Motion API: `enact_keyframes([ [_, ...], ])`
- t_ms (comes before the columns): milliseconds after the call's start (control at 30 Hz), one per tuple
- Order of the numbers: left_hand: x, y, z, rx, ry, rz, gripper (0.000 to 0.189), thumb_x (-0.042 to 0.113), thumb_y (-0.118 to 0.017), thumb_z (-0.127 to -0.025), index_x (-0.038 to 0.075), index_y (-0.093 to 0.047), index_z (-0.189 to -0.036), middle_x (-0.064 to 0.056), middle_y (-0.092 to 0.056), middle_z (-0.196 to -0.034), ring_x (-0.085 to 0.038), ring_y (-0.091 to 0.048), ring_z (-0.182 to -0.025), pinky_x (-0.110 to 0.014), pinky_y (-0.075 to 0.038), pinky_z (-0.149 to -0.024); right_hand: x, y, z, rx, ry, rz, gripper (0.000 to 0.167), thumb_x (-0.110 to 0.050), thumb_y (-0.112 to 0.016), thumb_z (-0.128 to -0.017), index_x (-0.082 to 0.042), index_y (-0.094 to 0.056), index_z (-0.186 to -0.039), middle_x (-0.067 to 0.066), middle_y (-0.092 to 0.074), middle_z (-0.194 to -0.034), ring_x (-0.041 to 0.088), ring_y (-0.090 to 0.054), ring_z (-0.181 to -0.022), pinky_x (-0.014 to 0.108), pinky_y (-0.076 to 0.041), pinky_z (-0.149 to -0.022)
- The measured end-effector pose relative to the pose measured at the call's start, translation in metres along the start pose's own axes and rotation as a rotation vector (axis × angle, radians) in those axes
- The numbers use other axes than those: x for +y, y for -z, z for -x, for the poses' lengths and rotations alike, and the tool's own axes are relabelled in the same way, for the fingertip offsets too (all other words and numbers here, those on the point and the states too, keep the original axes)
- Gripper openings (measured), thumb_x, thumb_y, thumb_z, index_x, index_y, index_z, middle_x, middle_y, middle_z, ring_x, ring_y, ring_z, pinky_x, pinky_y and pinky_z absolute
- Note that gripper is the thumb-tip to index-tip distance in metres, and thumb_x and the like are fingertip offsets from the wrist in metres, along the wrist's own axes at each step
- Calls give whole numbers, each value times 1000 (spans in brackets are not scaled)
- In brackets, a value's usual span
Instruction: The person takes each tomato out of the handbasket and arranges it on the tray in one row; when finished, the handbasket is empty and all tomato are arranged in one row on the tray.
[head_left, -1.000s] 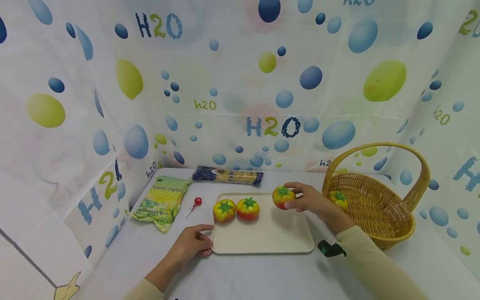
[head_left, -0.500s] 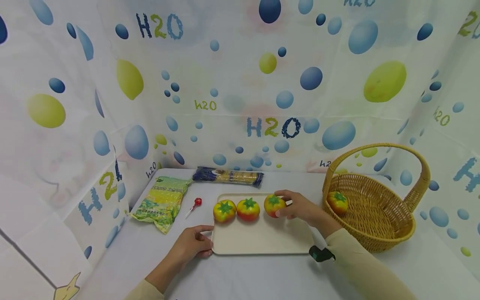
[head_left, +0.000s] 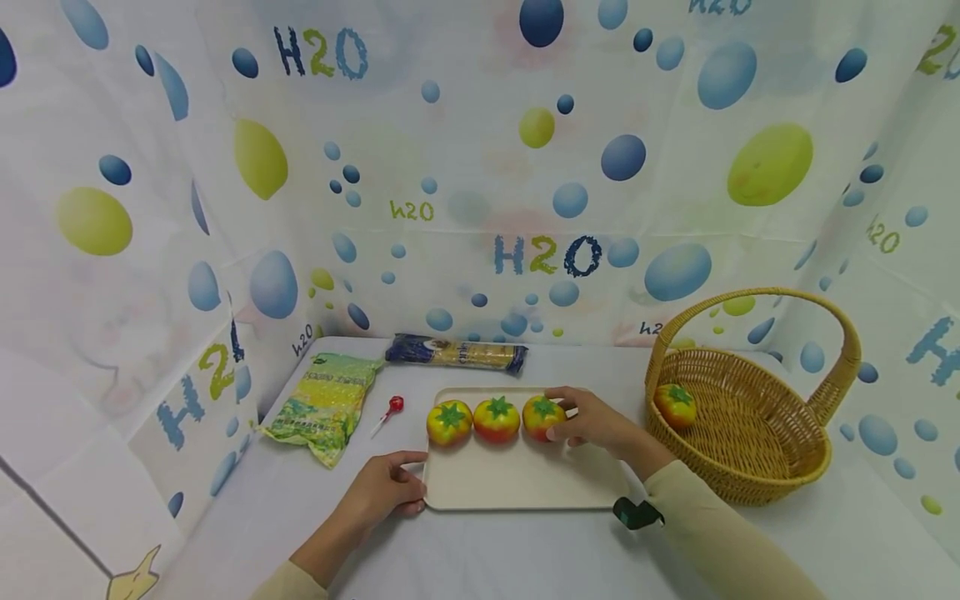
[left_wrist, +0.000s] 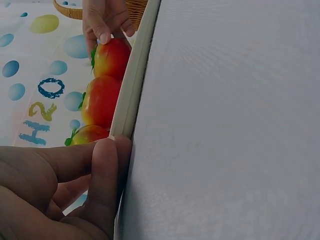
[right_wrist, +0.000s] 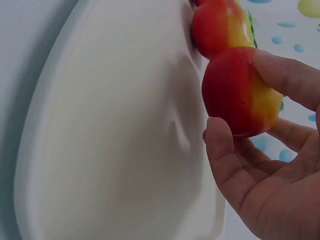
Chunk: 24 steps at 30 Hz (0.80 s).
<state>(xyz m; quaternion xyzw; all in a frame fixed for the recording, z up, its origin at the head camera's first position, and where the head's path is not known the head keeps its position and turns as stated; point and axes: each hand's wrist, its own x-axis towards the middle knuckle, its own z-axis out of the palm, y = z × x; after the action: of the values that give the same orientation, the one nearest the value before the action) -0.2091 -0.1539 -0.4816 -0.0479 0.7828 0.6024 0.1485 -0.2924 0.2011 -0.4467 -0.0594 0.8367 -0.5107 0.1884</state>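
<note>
My right hand (head_left: 592,423) holds a red-and-yellow tomato (head_left: 541,418) with a green leafy top, at the back of a cream tray (head_left: 517,487). In the right wrist view, thumb and fingers go round this tomato (right_wrist: 240,92). To its left on the tray sit a middle tomato (head_left: 496,421) and a left tomato (head_left: 449,423), all three in a row. My left hand (head_left: 386,485) pinches the tray's left edge near the front corner; in the left wrist view its fingertips (left_wrist: 105,155) lie right at the tray rim (left_wrist: 131,95).
A wicker basket (head_left: 757,479) with a tall handle stands at the right, one more tomato (head_left: 676,406) inside. Left of the tray lie a red lollipop (head_left: 395,405) and a green-yellow packet (head_left: 324,404). Behind it lies a long blue-and-gold noodle packet (head_left: 457,352).
My right hand has carried its tomato left and down, from over the tray's back right to beside the middle tomato. The left hand has stayed at the tray's edge.
</note>
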Motion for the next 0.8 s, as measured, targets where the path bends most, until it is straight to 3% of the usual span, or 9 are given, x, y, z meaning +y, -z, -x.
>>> enact_keyframes([
  [567, 0, 0, 0, -3, -14, -3, 57, -9, -75, -84, -2, -59, -138, -13, -59, -88, -17, -67, -70, -34, -64, -67, 1, -6, 3, -1, 10, -6, 70, -15, -82, -85, -12, -50, -148, 20, -49, -140, 24, -60, -95, 35, -59, -75],
  [800, -1, 0, -1, 0, -7, -1, 57, -8, -75, -85, -2, -59, -139, -13, -59, -88, -18, -67, -70, -33, -64, -67, 0, -7, 5, -16, 22, -21, 71, -16, -81, -86, -10, -48, -149, 21, -47, -142, 25, -59, -97, 37, -59, -76],
])
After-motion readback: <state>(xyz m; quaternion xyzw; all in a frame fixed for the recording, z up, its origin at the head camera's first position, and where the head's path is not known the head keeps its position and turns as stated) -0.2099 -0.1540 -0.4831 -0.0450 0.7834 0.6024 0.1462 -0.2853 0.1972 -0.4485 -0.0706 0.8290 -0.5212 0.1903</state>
